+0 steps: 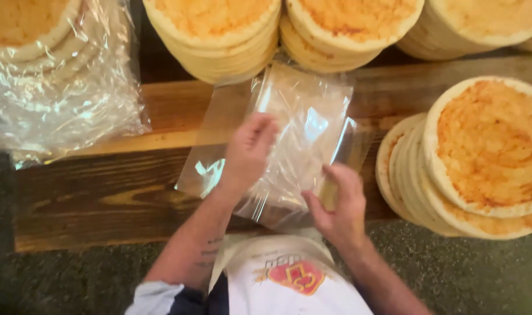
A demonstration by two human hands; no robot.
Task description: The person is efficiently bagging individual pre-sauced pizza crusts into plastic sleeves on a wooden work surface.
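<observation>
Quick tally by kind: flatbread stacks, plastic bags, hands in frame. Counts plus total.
Stacks of round pale flatbreads with orange tops, unbagged: 4 (top middle, next to it, top right, right)
Clear plastic bags: 2 (filled with flatbreads, empty)
Bare hands: 2 (left hand, right hand)
Total: 8

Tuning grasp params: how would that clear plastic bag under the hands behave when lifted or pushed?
The clear plastic bag is wrinkled and shows glare, so it is probably floppy and thin, likely to sag from any one pinch. It looks empty and flat on the wooden table, so probably very light and prone to slide. The left hand and right hand both press on it.
</observation>
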